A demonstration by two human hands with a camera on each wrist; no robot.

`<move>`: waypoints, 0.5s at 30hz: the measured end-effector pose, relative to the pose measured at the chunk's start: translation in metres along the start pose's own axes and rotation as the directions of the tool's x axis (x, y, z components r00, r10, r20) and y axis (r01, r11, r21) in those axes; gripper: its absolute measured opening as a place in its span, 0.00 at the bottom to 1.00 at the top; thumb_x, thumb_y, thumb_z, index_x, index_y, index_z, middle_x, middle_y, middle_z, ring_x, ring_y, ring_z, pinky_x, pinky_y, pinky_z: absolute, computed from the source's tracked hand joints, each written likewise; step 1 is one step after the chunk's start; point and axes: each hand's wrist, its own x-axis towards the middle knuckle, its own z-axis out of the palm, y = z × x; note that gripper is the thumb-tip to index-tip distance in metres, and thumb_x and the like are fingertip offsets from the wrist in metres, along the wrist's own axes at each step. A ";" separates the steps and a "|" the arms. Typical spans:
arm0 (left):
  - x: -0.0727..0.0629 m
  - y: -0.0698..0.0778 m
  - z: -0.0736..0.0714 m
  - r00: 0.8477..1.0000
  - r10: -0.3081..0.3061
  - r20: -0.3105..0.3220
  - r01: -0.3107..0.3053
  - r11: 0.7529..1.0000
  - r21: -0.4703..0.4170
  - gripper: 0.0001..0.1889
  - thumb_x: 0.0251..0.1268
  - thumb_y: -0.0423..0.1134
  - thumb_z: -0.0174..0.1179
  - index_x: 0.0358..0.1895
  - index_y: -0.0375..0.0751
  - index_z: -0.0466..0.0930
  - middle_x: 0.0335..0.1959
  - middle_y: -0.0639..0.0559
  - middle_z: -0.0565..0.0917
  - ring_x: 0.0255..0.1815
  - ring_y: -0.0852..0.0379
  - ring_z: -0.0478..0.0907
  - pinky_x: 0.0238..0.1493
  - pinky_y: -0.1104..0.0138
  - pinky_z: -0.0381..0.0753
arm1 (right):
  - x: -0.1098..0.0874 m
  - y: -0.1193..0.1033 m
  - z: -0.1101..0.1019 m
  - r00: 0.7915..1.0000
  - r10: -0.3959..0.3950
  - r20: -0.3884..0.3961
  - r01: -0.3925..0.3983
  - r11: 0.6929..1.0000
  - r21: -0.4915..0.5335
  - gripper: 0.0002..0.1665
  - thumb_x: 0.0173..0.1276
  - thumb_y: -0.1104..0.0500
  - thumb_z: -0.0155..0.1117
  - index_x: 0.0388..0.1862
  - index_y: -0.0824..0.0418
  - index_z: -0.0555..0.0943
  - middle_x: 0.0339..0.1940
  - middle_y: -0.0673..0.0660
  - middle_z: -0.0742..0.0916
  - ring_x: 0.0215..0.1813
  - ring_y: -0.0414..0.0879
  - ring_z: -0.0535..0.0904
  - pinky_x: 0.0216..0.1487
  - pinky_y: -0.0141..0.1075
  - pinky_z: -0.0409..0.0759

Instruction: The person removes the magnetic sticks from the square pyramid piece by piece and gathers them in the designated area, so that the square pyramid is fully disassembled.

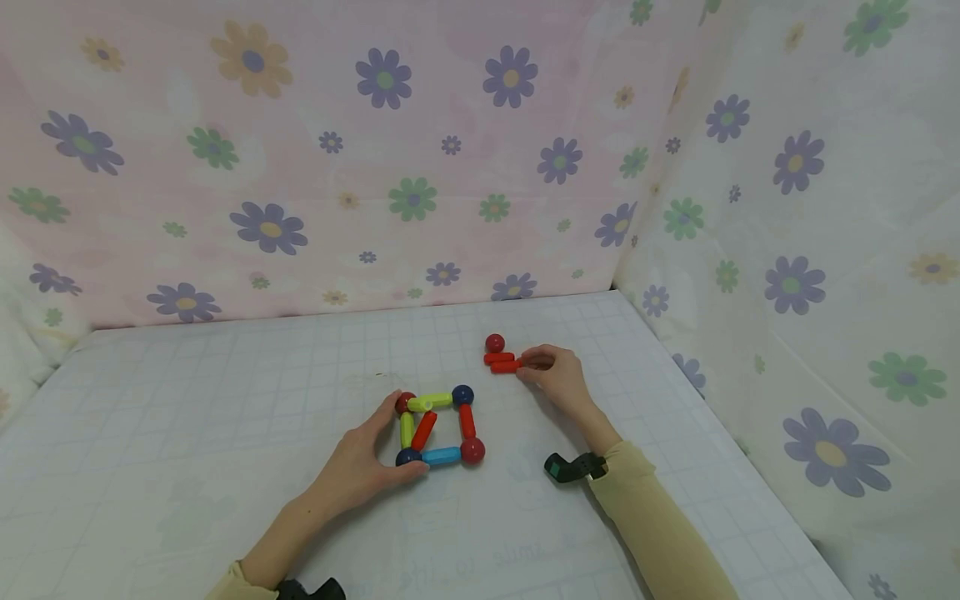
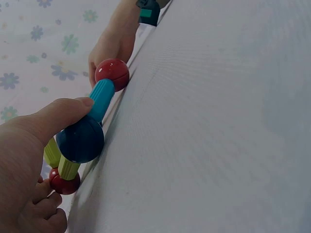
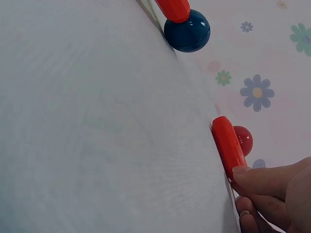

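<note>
Four toy balls [image 1: 472, 451] joined by coloured rods [image 1: 441, 457]: square frame [image 1: 467, 421] closed, gripped at its left side by the left hand [image 1: 367, 462]; two further rods [image 1: 424, 431] angled within. Two red rods [image 1: 505, 367]: set beyond and right of the frame, one pinched by the right hand [image 1: 558, 379]. One red ball [image 1: 495, 342], loose: presumably left to be added. Open tabletop [image 1: 247, 383] found on both sides; back edge [image 1: 360, 309] nearest the ball

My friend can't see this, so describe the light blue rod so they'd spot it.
On the white table, find the four-cornered frame held by the left hand. The light blue rod forms its near side, joining a dark blue ball to a red ball. No other rod is light blue; the rest are red or yellow-green.
</note>
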 end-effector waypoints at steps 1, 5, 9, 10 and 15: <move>0.000 0.000 0.000 1.000 0.000 0.000 0.000 1.000 0.000 0.57 0.50 0.62 0.73 0.81 0.49 0.51 0.78 0.44 0.62 0.78 0.40 0.60 0.69 0.41 0.69 | 0.000 0.000 0.000 1.000 -0.001 -0.001 0.001 1.000 0.003 0.16 0.63 0.61 0.73 0.50 0.60 0.85 0.48 0.58 0.89 0.49 0.50 0.84 0.55 0.42 0.82; 0.000 0.000 0.000 1.000 0.002 0.003 -0.002 1.000 -0.003 0.57 0.50 0.62 0.73 0.81 0.49 0.51 0.78 0.44 0.62 0.78 0.40 0.60 0.69 0.41 0.69 | 0.000 0.000 0.000 1.000 -0.004 -0.005 0.004 1.000 0.001 0.15 0.64 0.61 0.72 0.50 0.60 0.85 0.48 0.58 0.89 0.49 0.50 0.83 0.55 0.44 0.82; 0.000 0.000 0.000 1.000 -0.002 0.007 0.002 1.000 -0.007 0.57 0.51 0.62 0.73 0.81 0.49 0.51 0.78 0.44 0.62 0.78 0.40 0.60 0.69 0.41 0.68 | 0.000 0.001 0.001 1.000 -0.010 -0.007 0.010 1.000 -0.007 0.15 0.65 0.61 0.72 0.50 0.60 0.85 0.48 0.58 0.89 0.50 0.50 0.83 0.55 0.44 0.82; 0.000 0.000 0.000 1.000 -0.002 0.008 0.002 1.000 -0.007 0.57 0.51 0.62 0.73 0.81 0.49 0.50 0.78 0.44 0.62 0.78 0.40 0.60 0.69 0.41 0.68 | 0.000 0.001 0.001 1.000 -0.012 -0.008 0.012 1.000 -0.009 0.15 0.65 0.61 0.71 0.50 0.60 0.85 0.48 0.58 0.88 0.50 0.50 0.83 0.55 0.44 0.82; 0.000 0.000 -0.001 1.000 -0.010 0.010 0.010 1.000 -0.007 0.57 0.50 0.61 0.73 0.81 0.50 0.51 0.78 0.44 0.62 0.78 0.41 0.60 0.69 0.41 0.68 | 0.000 0.000 0.000 1.000 -0.010 -0.013 0.010 1.000 -0.006 0.14 0.65 0.61 0.71 0.50 0.60 0.85 0.48 0.58 0.89 0.49 0.50 0.83 0.53 0.42 0.82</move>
